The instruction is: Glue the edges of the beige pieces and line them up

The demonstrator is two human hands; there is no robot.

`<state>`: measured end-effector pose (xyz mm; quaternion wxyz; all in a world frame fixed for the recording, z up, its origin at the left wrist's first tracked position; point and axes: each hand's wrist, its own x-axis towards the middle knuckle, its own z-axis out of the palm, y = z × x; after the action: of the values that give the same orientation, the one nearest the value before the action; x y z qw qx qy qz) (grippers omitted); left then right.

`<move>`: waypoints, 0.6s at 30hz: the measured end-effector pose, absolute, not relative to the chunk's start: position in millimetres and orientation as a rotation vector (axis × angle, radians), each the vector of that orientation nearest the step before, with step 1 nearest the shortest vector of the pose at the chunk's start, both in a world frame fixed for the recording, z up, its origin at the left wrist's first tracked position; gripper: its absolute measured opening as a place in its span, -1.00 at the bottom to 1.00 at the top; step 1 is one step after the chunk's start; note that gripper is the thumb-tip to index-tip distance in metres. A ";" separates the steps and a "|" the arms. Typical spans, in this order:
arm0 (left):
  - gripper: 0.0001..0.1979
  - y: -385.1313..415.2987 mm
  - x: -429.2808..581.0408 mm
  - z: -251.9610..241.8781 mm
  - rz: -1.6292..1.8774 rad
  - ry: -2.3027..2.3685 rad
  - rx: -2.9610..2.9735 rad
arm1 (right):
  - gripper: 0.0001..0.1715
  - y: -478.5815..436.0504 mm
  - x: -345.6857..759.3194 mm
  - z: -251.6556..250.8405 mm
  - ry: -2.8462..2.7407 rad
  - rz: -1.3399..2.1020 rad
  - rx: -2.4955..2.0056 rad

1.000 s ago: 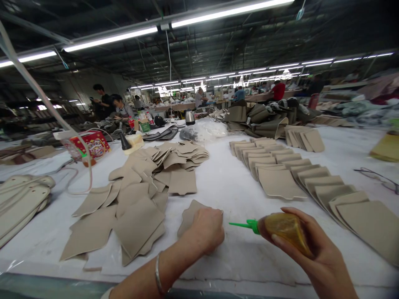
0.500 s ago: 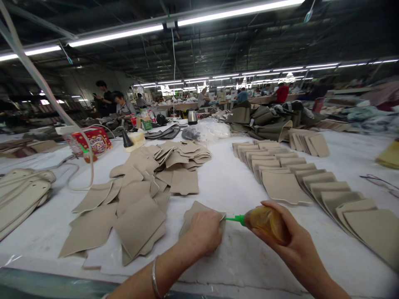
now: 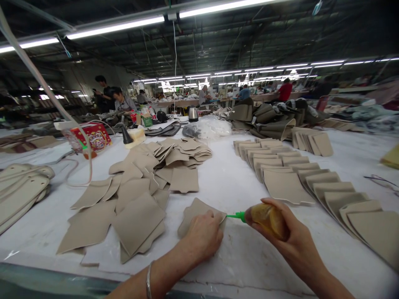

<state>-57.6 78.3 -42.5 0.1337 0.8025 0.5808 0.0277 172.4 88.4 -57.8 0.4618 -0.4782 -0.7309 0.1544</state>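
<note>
My left hand point(image 3: 205, 233) is closed on a taupe leather-like piece point(image 3: 195, 211), pinching it near its right edge just above the white table; the fingertips are partly hidden. In my right hand point(image 3: 294, 238) lies a squeeze bottle point(image 3: 268, 220) of amber liquid, tipped sideways. Its thin green nozzle point(image 3: 235, 216) points left, with the tip at the right corner of the held piece. To the left of my hands is a loose heap of similar taupe pieces point(image 3: 139, 220). Overlapping rows of such pieces point(image 3: 285, 185) run along the right.
A red patterned box point(image 3: 93, 137) and a black cone point(image 3: 126, 135) stand at the back left. Pale shaped panels point(image 3: 21, 195) are stacked at the far left. Farther back are a kettle point(image 3: 193, 114), clear plastic point(image 3: 213, 128) and dark folded pieces point(image 3: 262, 118). People work in the distance.
The view has shifted slightly. My left hand's fingers have shifted a little on the piece, and more of it shows. The nozzle stays at its right corner.
</note>
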 end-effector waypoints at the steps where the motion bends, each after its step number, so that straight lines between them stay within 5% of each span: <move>1: -0.67 78.0 -57.8 -42.2 0.082 1.681 2.323 | -0.47 88.5 172.2 -58.3 -1.795 0.382 -1.183; 18: -0.72 75.8 -57.4 -46.3 0.108 1.710 2.296 | -0.50 82.2 173.9 -71.5 -1.781 0.343 -1.197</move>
<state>-57.4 75.8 -46.3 0.1381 0.7938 0.5911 0.0372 173.9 82.2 -71.5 0.4657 -0.4876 -0.7252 0.1398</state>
